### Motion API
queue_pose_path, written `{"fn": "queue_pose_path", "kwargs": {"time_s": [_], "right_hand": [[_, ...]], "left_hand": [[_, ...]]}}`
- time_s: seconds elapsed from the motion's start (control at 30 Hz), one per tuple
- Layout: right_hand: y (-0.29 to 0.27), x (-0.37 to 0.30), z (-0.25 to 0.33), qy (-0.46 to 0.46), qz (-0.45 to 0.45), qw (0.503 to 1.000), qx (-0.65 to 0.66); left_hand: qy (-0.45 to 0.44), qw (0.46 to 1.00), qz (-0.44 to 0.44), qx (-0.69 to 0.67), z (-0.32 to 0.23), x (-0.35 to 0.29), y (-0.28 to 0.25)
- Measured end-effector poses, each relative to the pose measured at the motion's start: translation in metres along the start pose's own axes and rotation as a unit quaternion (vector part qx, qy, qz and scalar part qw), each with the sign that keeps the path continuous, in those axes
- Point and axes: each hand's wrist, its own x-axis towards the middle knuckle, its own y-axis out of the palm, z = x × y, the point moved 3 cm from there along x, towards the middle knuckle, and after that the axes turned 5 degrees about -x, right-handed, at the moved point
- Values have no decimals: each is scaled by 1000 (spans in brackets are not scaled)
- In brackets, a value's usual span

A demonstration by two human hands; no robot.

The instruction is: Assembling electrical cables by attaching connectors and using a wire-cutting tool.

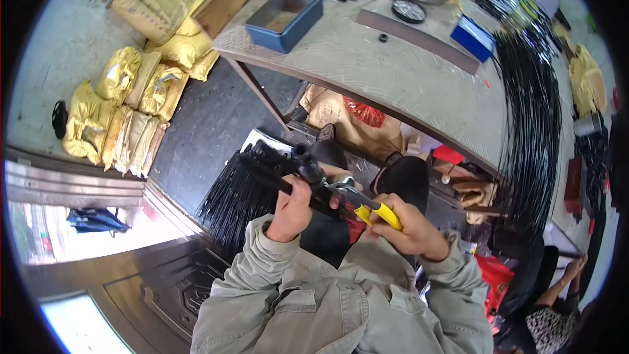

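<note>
Above my lap, my left hand (293, 210) is closed around a dark part with a black tubular end (303, 156) that points away from me. My right hand (409, 228) grips a pair of pliers (386, 214) by its yellow handles. The metal jaws of the pliers meet the dark part close to my left fingers; what exactly they bite is hidden. Beside my left hand, a thick bundle of thin black rods (226, 203) fans out toward the lower left. I cannot make out whether the held part is joined to that bundle.
A worktable (419, 98) stands ahead, bearing a blue-grey bin (285, 38), a flat bar (419, 41), a black round dish (408, 10) and a blue box (473, 37). Long black rods (531, 131) hang over its right side. Yellow sacks (121, 72) are stacked at left. Another person's arm (569, 278) shows at lower right.
</note>
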Motion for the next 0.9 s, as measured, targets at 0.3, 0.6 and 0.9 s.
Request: {"fn": "queue_pose_path", "kwargs": {"time_s": [0.3,0.6,0.9], "right_hand": [[-26,-5,30,1,83,992,-93],[-11,-7,22,-40,16,963,-265],[-68,46,21,-121,-291,899,-303]], "left_hand": [[34,997,22,67,-1,-8,7],[41,993,7,113,-6,-10,15],[114,973,-199,37,15,17,-13]]}}
